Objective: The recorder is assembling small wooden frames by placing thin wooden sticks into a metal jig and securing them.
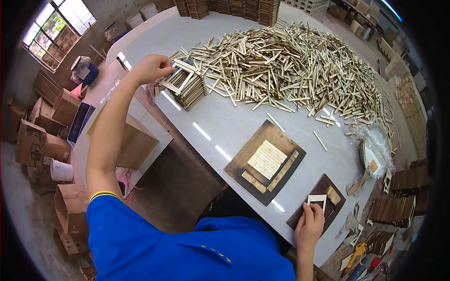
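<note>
My left hand reaches out to the far left, its fingers closed at the corner of a pale wooden frame. That frame tops a neat stack of like frames near the table's left edge. At the lower right, my right hand grips the near end of a small pale rectangular frame, which lies on a dark board. A wooden block sits beside it on that board. Between my hands, a larger board carries a row of pale strips and two wooden stop bars.
A large heap of loose wooden strips covers the table's far side. Brown stacks stand at the back. Clear plastic wrapping and a brush lie at the right. Cardboard boxes and a white bucket are on the left.
</note>
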`<state>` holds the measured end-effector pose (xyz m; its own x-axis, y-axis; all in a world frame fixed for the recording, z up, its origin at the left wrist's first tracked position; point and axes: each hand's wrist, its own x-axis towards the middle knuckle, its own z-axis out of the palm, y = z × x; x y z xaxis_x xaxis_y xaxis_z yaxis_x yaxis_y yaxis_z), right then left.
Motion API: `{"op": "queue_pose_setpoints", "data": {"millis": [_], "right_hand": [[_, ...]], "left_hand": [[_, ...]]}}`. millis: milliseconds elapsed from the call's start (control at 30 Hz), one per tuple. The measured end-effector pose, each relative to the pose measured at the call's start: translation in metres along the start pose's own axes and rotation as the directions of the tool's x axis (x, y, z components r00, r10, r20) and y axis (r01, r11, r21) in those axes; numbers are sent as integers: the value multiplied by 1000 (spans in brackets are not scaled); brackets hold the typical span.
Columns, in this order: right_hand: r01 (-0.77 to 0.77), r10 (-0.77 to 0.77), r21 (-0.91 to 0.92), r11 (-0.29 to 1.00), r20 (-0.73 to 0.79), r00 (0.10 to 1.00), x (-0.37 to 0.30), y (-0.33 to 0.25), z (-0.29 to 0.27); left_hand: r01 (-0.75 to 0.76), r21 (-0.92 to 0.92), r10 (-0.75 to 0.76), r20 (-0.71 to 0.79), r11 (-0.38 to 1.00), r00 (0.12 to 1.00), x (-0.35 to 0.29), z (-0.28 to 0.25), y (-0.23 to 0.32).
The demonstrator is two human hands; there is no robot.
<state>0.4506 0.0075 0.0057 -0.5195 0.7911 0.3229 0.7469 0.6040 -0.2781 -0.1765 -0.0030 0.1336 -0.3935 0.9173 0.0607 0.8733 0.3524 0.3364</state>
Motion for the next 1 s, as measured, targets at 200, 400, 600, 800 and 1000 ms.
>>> {"op": "queue_pose_setpoints", "data": {"millis": [200, 400, 600, 800, 1000], "right_hand": [[12, -12, -5, 1000, -22, 1000, 0, -1, 3], [11, -11, -24, 1000, -30, 999, 0, 0, 5], [0, 0, -12, 1000, -40, 999, -1, 0, 6], [-1, 1, -3, 1000, -47, 999, -1, 0, 6], [-5, 6, 4, 1000, -52, 999, -1, 0, 6]], "left_hand": [[28, 28, -30, 73, 999, 997, 13, 11, -10], [89, -31, -86, 74, 996, 994, 11, 15, -2], [126, -126, -118, 68, 984, 991, 1, 23, 6], [118, -146, -101, 113, 982, 988, -2, 23, 17], [188, -131, -160, 199, 973, 967, -3, 15, 26]]}}
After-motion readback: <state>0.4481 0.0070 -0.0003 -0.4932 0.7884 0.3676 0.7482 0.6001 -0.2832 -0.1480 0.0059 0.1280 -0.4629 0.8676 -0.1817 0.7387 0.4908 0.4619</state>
